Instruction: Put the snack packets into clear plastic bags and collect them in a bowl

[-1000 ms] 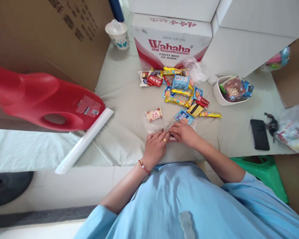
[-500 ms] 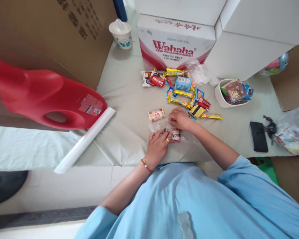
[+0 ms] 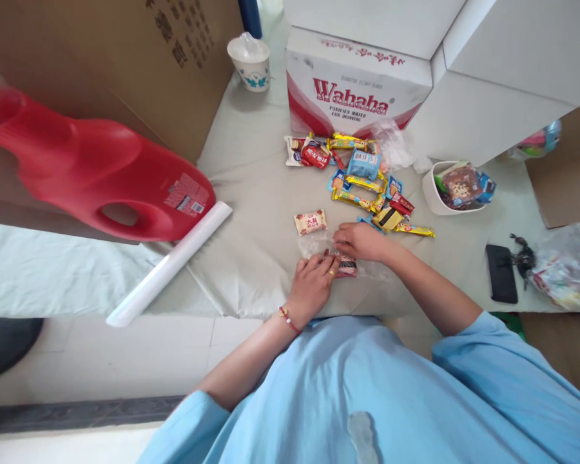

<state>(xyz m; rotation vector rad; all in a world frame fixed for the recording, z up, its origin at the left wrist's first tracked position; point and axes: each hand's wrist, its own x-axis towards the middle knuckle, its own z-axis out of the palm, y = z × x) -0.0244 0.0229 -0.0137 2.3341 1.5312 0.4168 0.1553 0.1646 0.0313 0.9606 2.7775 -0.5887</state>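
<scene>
My left hand (image 3: 312,283) lies with its fingers stretched out flat over the left part of a red snack packet (image 3: 348,267) on the cloth. Clear plastic bag material (image 3: 313,243) spreads around and under that packet. Just above the left fingertips, my right hand (image 3: 363,241) has its fingers bent together in a pinch at the plastic; the exact grip is partly hidden. A cream-coloured snack packet (image 3: 310,222) with red print sits beyond the plastic, apart from both hands.
Several wrapped snacks (image 3: 365,164) are heaped before a white Wahaba-style water carton (image 3: 357,96). A white tub (image 3: 432,193) of packets, a phone (image 3: 501,274) and a plastic bag (image 3: 568,264) lie right. Leftward are a red jug (image 3: 125,174), a white roll (image 3: 169,264) and a paper cup (image 3: 251,67).
The whole view has shifted slightly, so the table things appear further right. Both hands stay in nearly the same place, with the right fingertips a touch closer to the left ones.
</scene>
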